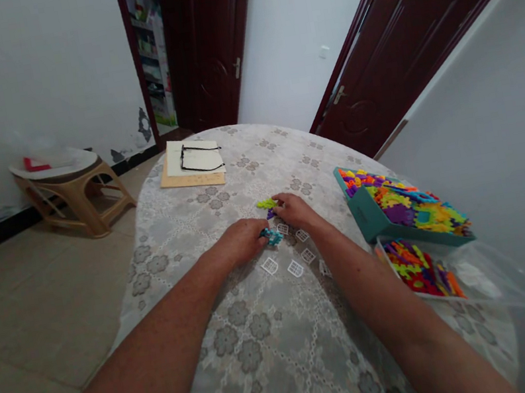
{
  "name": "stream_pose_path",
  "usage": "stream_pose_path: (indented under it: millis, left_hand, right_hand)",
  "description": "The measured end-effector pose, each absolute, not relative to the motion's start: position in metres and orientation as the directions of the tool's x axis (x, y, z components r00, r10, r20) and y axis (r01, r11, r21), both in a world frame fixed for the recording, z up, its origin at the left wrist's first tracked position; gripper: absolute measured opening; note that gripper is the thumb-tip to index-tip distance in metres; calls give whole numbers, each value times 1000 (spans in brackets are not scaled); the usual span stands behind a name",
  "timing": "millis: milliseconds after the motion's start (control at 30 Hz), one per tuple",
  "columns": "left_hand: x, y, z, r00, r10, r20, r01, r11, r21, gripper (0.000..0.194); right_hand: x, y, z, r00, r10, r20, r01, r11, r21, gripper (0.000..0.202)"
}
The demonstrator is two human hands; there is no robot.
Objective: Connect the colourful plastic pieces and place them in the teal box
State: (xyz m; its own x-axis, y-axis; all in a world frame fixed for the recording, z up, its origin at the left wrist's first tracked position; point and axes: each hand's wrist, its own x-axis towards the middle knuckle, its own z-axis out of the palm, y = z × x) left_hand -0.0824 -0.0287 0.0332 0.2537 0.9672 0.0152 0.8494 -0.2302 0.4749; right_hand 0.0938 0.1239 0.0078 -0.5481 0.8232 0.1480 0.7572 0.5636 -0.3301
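Over the middle of the table, my left hand (pixel 246 240) is closed around a cluster of teal interlocking plastic building pieces (pixel 272 236), part of which its fingers hide. My right hand (pixel 294 210) is just beyond it, its fingers pinched at a small purple building piece (pixel 270 213). A yellow-green building piece (pixel 265 204) lies against those fingertips, and whether it joins the purple one I cannot tell. Around the hands lie several white window-shaped pieces, among them one nearer piece (pixel 269 266) and another beside it (pixel 295 268).
At the right stand a teal box (pixel 372 222) and a clear plastic tub (pixel 427 295), both full of colourful pieces. Glasses (pixel 202 168) rest on papers (pixel 171 165) at the far left of the cloth-covered table (pixel 211 373). A stool (pixel 86 196) stands left.
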Motion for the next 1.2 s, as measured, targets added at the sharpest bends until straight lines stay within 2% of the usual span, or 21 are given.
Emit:
stream_pose_path:
  millis: [133, 367, 567, 667, 867, 967, 1100, 1200]
  left_hand:
    - [-83, -30, 33, 262, 965, 24, 841, -241, 484, 15]
    - [-83, -28, 32, 261, 965, 34, 833, -243, 497, 15]
    - [-87, -22, 23, 293, 953, 80, 788, -288, 544, 14]
    - [-90, -17, 21, 284, 958, 46, 785, -260, 562, 19]
    - [-88, -16, 31, 225, 973, -49, 805, -157, 572, 29]
    - [-87, -16, 31, 221, 974, -42, 808, -159, 568, 31]
    - [-90, -12, 24, 253, 967, -16, 815, -204, 542, 34]
    - [-90, -11, 22, 255, 967, -12, 811, -207, 548, 37]
  right_hand:
    - [104, 119, 10, -541, 823, 173, 753, 566, -337, 37]
    - [113, 109, 13, -614, 775, 150, 718, 627, -303, 45]
    - [103, 110, 13, -577, 805, 138, 746, 588, -313, 31]
    - [100, 117, 13, -576, 810, 108, 751, 577, -322, 29]
    - [102, 123, 17, -572, 820, 5, 736, 516, -438, 27]
    - [107, 120, 15, -571, 817, 76, 687, 526, -501, 30]
    - [114, 113, 8, -591, 796, 135, 599, 544, -587, 23]
    - [118, 103, 6, -608, 777, 163, 570, 570, -591, 20]
